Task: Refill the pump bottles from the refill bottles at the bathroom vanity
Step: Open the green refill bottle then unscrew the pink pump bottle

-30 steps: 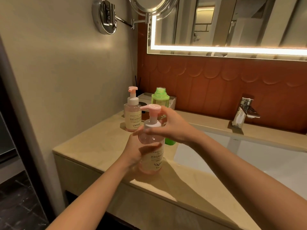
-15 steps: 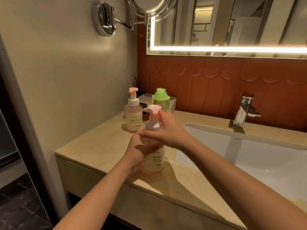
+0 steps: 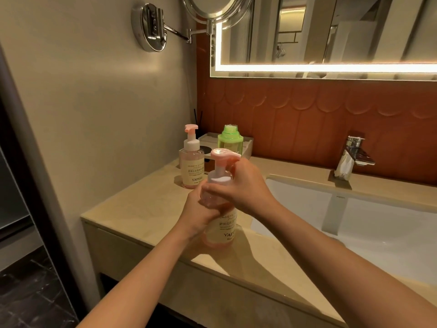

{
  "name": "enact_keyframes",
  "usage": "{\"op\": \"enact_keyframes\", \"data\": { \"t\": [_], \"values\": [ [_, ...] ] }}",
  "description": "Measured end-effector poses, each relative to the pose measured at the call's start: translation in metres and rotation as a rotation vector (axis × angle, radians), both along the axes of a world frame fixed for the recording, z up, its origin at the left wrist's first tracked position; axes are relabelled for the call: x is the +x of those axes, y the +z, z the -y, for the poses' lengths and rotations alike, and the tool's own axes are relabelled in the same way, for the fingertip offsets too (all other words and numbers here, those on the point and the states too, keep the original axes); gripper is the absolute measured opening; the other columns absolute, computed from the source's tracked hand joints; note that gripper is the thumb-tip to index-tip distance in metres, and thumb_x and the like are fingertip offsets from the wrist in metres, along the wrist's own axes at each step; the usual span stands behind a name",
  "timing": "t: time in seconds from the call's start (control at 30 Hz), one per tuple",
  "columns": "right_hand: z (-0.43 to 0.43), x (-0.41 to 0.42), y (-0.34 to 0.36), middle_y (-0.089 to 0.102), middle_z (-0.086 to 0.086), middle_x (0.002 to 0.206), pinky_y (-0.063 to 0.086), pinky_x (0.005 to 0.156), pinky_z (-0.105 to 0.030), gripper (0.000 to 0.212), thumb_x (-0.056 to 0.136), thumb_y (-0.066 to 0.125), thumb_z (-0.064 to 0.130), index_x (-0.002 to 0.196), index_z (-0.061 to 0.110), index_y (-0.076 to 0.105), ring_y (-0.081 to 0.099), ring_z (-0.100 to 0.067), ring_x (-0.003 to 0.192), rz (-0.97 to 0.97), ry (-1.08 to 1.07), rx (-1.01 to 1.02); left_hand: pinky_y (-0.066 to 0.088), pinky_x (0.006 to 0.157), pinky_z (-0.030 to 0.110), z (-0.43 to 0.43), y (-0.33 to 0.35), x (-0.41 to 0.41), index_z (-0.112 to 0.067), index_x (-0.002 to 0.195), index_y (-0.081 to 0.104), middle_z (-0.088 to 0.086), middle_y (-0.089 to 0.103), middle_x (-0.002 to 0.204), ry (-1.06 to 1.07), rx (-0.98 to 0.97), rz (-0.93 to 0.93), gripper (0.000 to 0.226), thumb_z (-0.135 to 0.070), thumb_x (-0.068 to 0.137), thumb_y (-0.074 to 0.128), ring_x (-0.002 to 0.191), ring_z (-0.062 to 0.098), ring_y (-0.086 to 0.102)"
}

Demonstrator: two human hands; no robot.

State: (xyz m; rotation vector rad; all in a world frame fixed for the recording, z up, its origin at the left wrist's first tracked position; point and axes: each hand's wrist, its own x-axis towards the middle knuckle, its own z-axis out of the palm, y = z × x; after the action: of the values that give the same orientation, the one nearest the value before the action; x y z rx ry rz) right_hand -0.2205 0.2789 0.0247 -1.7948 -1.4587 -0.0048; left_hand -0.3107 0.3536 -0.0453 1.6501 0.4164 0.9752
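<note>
Left grip (image 3: 197, 215): holds pump bottle (image 3: 223, 229) body
Right grip (image 3: 246, 188): clasps its pump collar
Stance: upright on table (image 3: 142, 204)

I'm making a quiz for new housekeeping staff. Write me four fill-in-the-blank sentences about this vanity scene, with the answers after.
The left hand and right hand grip one pump bottle, whose pump head is ____. Counting the free pump bottle, ____ pump bottles stand on the counter. The uncapped bottle behind them is ____. The faucet sits to the person's ____.
Missing words: pink; two; green; right.
</note>
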Motion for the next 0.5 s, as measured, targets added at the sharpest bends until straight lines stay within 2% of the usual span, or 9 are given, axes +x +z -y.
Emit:
{"op": "enact_keyframes", "data": {
  "t": [0.07, 0.17, 0.2, 0.27, 0.33, 0.37, 0.5],
  "values": [
    [0.005, 0.001, 0.004, 0.058, 0.007, 0.098, 0.046, 0.070, -0.015, 0.037, 0.074, 0.074, 0.029, 0.106, 0.016, 0.060, 0.057, -0.012, 0.095, -0.074, 0.107, -0.001, 0.052, 0.081, 0.020, -0.002, -0.001, 0.000, -0.016, 0.116, 0.053, -0.004, 0.065, 0.106, 0.005, -0.004, -0.003, 0.057, -0.006, 0.065, 0.078, 0.104, 0.011, 0.061],
    [0.010, 0.007, 0.012, 0.058, 0.008, 0.097, 0.044, 0.075, -0.017, 0.033, 0.081, 0.062, 0.015, 0.113, 0.016, 0.058, 0.056, -0.010, 0.095, -0.241, 0.277, -0.049, 0.053, 0.081, 0.020, -0.002, -0.002, 0.000, -0.018, 0.117, 0.054, -0.006, 0.066, 0.109, -0.005, -0.017, -0.020, 0.072, -0.024, 0.053, 0.086, 0.103, 0.006, 0.062],
    [0.011, 0.007, 0.012, 0.055, 0.009, 0.097, 0.043, 0.075, -0.017, 0.034, 0.081, 0.062, 0.018, 0.115, 0.016, 0.056, 0.053, -0.008, 0.094, -0.239, 0.283, -0.070, 0.054, 0.081, 0.020, -0.002, -0.002, 0.001, -0.019, 0.117, 0.054, -0.006, 0.066, 0.110, -0.004, -0.034, -0.015, 0.067, -0.022, 0.058, 0.084, 0.103, 0.006, 0.062],
    [0.008, 0.006, 0.006, 0.049, 0.006, 0.101, 0.044, 0.079, -0.023, 0.044, 0.078, 0.068, 0.034, 0.116, 0.019, 0.052, 0.049, -0.011, 0.097, -0.091, 0.181, -0.113, 0.053, 0.081, 0.023, -0.001, -0.001, 0.001, -0.020, 0.116, 0.054, -0.003, 0.065, 0.111, -0.004, -0.042, -0.004, 0.050, -0.008, 0.072, 0.075, 0.103, 0.009, 0.062],
    [0.003, 0.002, -0.003, 0.048, 0.002, 0.107, 0.045, 0.085, -0.031, 0.058, 0.070, 0.072, 0.048, 0.116, 0.021, 0.049, 0.046, -0.015, 0.101, 0.068, 0.049, -0.104, 0.051, 0.089, 0.030, -0.001, 0.000, 0.001, -0.019, 0.118, 0.053, 0.000, 0.063, 0.112, 0.012, 0.009, -0.026, 0.049, -0.001, 0.076, 0.070, 0.107, 0.014, 0.060],
    [0.002, 0.000, -0.006, 0.049, 0.001, 0.108, 0.046, 0.085, -0.030, 0.060, 0.069, 0.074, 0.049, 0.116, 0.020, 0.049, 0.047, -0.015, 0.100, 0.094, 0.019, -0.065, 0.050, 0.091, 0.031, -0.002, -0.001, 0.001, -0.017, 0.119, 0.052, 0.000, 0.063, 0.112, 0.019, 0.027, -0.035, 0.050, 0.001, 0.075, 0.069, 0.107, 0.015, 0.060],
    [0.004, 0.004, 0.005, 0.057, 0.009, 0.086, 0.041, 0.059, -0.010, 0.033, 0.073, 0.076, 0.032, 0.097, 0.021, 0.056, 0.053, -0.001, 0.074, -0.033, 0.115, 0.003, 0.051, 0.085, 0.024, -0.003, -0.003, 0.001, -0.020, 0.108, 0.053, -0.002, 0.065, 0.103, 0.049, 0.004, -0.006, 0.054, 0.007, 0.066, 0.075, 0.102, 0.015, 0.062]
  ]
}}
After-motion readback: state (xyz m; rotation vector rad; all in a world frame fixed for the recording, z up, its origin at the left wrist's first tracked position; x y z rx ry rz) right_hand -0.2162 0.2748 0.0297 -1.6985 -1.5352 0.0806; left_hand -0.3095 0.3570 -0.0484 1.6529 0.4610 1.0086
